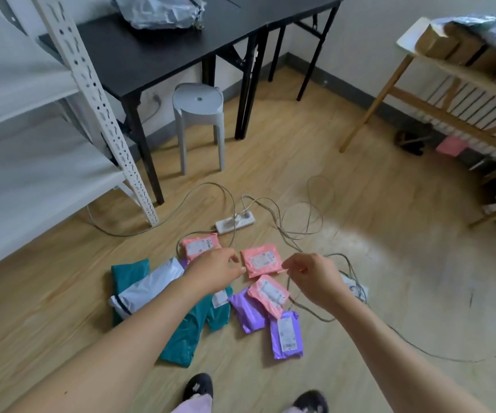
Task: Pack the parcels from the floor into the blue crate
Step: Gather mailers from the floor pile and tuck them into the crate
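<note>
Single head-worn view, wide-angle, facing forward and down.
Camera looks along both forearms; left hand (215, 268) and right hand (309, 274) sit mid-frame, near, above parcels (260, 260) on floor (374, 293); shoes (197, 386) at bottom edge, black table (151, 55) at top.

I could read nothing. White labels (260, 260) sat on the pink parcels (267, 271) at lower centre of the frame and on the purple parcel (279, 350) below them, their print and barcodes too blurred.

Wood-look floor (359, 293), black tables (163, 55), grey stool (198, 102), white rack (71, 55), wooden shelving (449, 93)
</note>
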